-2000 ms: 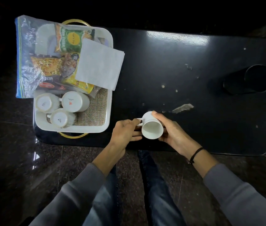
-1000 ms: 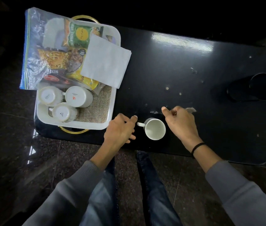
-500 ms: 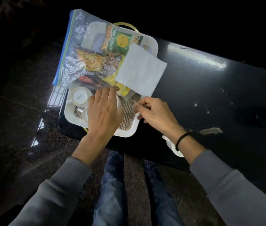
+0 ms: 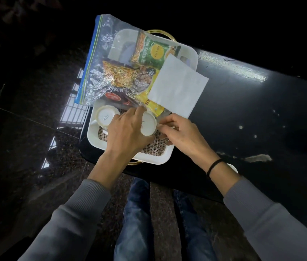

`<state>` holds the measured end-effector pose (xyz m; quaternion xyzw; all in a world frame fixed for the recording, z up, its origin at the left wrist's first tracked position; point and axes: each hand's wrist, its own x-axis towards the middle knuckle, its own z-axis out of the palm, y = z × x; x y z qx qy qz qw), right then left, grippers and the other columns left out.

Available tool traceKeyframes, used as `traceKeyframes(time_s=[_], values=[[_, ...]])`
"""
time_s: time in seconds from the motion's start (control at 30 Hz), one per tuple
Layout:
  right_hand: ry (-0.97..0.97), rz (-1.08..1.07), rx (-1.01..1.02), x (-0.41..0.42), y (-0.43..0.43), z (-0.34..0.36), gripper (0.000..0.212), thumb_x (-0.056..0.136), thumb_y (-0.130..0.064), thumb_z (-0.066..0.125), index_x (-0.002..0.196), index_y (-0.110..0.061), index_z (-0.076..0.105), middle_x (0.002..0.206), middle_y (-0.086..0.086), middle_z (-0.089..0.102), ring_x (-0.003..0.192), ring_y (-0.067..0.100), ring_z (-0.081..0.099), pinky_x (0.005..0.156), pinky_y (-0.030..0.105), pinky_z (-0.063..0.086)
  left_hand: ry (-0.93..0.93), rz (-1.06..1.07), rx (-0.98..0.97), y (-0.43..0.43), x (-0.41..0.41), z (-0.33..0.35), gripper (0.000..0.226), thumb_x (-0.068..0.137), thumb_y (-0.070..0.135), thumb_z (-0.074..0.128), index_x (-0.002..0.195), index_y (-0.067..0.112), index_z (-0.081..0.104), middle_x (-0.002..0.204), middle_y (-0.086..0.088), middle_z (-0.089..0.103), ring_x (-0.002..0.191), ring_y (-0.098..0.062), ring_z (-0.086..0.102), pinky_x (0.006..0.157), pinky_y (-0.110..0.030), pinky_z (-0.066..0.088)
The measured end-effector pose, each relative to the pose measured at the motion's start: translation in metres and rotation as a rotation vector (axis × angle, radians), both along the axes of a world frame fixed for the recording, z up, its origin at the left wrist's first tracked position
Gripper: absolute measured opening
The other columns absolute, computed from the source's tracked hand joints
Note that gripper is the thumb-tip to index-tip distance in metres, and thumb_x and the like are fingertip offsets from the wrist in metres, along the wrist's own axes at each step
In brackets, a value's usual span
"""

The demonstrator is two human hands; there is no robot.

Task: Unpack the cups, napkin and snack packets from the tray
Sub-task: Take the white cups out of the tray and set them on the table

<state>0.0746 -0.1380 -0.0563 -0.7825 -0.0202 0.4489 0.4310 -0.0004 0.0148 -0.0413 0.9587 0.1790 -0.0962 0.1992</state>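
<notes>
A: Where are the person's hands?

B: Both reach into the near end of the white tray (image 4: 164, 159), which sits at the left end of the black table (image 4: 243, 113). The left hand (image 4: 128, 130) lies palm down, fingers curled around an upside-down white cup (image 4: 148, 125). The right hand (image 4: 181, 134) comes in from the right, fingertips pinching at that cup's side; whether it truly grips is hard to tell.

A: And the other things?

B: A second inverted cup (image 4: 105, 117) stands just left of the held one. The snack packets (image 4: 130, 76), inside a clear zip bag (image 4: 100, 59), cover the tray's far end, with the white napkin (image 4: 179, 87) lying over them and overhanging the tray's right rim.
</notes>
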Motion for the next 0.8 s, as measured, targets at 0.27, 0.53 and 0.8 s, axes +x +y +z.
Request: traceKeyframes(time_s=[0.27, 0.53, 0.8], values=[[-0.040, -0.180, 0.100, 0.006, -0.052, 0.027, 0.038, 0.084, -0.073, 0.061, 0.097, -0.039, 0.073, 0.102, -0.017, 0.075, 0.103, 0.005, 0.070, 0.099, 0.044, 0.056, 0.048, 0.358, -0.340, -0.033, 0.013, 0.039, 0.074, 0.059, 0.079, 0.072, 0.111, 0.027, 0.064, 0.096, 0.006, 0.073, 0.088, -0.016, 0.069, 0.073, -0.037, 0.057], [0.176, -0.509, 0.307, 0.016, -0.122, 0.035, 0.051, 0.083, -0.065, 0.072, 0.110, -0.022, 0.071, 0.119, 0.005, 0.075, 0.111, 0.021, 0.074, 0.092, 0.044, 0.061, 0.142, 0.552, -1.130, -0.104, 0.052, 0.047, 0.046, 0.076, 0.046, 0.085, 0.098, 0.008, 0.071, 0.093, -0.004, 0.080, 0.084, -0.017, 0.079, 0.066, -0.024, 0.060], [0.072, -0.699, 0.279, 0.006, -0.226, 0.042, 0.055, 0.076, -0.054, 0.082, 0.117, -0.017, 0.073, 0.114, 0.002, 0.079, 0.107, 0.017, 0.075, 0.085, 0.031, 0.060, 0.376, 0.213, -1.219, -0.185, 0.069, 0.041, 0.039, 0.086, 0.045, 0.075, 0.118, 0.022, 0.075, 0.108, 0.003, 0.080, 0.099, -0.011, 0.076, 0.079, -0.022, 0.060]])
